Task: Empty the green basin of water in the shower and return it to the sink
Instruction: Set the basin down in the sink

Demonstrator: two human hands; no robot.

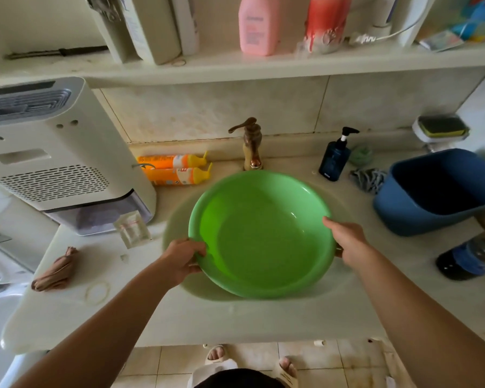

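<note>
Pale marble-look counter (263, 320) w/ oval sink (177, 219) sunk in middle; tiled wall behind, beige floor tiles (333, 362) below front edge. Shelf (235, 65) above w/ pink bottle (259, 23), red-white bottle (326, 21), white containers, a cable.

Green basin (263, 233) sitting in/over sink, tilted slightly toward near side; whether lifted off the sink, can't tell. Inside smooth and glossy; water level hard to read. Left hand (179, 261) gripping near-left rim, fingers (199, 252) curled over edge. Right hand (347, 238) gripping right rim, thumb on top, other fingers hidden under rim. Both closed on basin.

Bronze faucet (251, 144) directly behind basin, near far rim. Two orange bottles (177, 169) lying on sides left of faucet. White appliance (56, 158) w/ vent slots on counter far left, near sink's left edge. Small clear packet (132, 229) just beside its base. Brownish bundled cloth (55, 271) and a rubber band (97, 294) near left front.

Right side: dark blue pump bottle (335, 161), grey rag (367, 179), blue tub (437, 191) tipped toward sink, close to right hand. Sponge in white holder (441, 128) at back right. Dark bottle (468, 259) lying at right edge, blurred. Feet in pale slippers (216, 357) on floor.
</note>
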